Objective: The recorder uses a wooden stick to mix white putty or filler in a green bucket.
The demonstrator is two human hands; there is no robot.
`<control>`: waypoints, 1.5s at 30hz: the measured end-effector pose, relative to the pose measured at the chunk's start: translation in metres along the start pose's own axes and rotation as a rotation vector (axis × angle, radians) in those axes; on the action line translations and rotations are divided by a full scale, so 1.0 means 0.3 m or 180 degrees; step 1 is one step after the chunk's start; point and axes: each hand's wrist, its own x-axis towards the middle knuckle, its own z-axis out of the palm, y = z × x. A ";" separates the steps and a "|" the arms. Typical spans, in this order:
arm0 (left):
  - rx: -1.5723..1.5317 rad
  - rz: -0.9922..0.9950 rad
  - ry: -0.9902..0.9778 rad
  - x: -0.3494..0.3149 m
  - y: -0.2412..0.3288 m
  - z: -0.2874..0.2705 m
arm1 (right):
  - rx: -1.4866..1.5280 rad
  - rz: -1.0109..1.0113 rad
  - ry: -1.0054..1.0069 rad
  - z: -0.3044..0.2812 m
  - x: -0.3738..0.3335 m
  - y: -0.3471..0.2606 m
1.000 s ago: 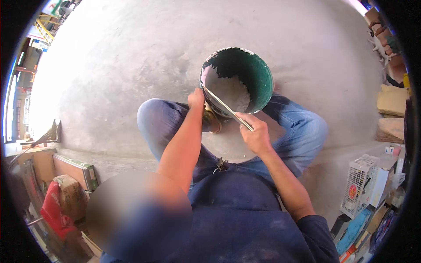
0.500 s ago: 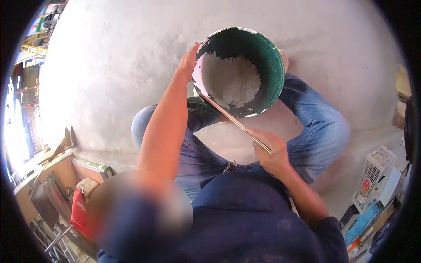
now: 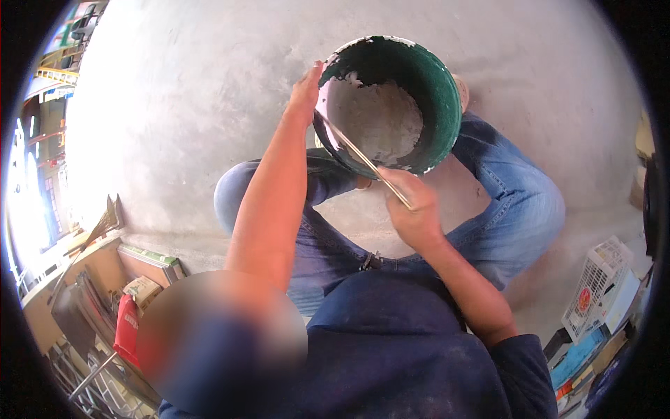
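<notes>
A dark green bucket [image 3: 442,105] tilts with its mouth facing me between my bent legs, its rim chipped and whitish. Pale pinkish and grey residue [image 3: 377,119] coats the bottom and part of the left wall. My left hand [image 3: 306,89] is closed on the bucket's left rim and side; some fingers are hidden behind it. In my right hand [image 3: 413,209] is a long, thin, flat strip-like tool [image 3: 366,159], seen nearly edge-on. Its far end lies inside the bucket against the lower left wall. I cannot make out its exact kind.
Grey concrete floor [image 3: 209,84] surrounds me. A white plastic basket [image 3: 598,286] and a light blue item [image 3: 579,356] stand at the right. At the left are a box [image 3: 150,265], a red bag [image 3: 127,332] and metal frames. A blurred patch covers the lower left.
My right hand has moved up and left, pushing the tool farther into the bucket. Bucket and left hand sit slightly higher and farther right in view.
</notes>
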 end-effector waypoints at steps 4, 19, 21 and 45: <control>-0.0390 -0.0154 -0.0087 0.078 -0.032 -0.073 | -0.0651 -0.0190 -0.0342 -0.034 -0.030 -0.044; -0.1209 -0.0070 -0.0229 -0.006 0.009 0.021 | -0.0462 -0.0355 0.1089 0.152 0.251 0.072; -0.1441 0.0203 -0.0180 0.097 -0.094 -0.100 | -0.0188 -0.0212 0.0814 0.193 0.216 0.043; -0.0477 0.0294 0.1542 -0.220 -0.157 0.028 | -0.0313 -0.0511 -0.0265 0.045 -0.096 -0.007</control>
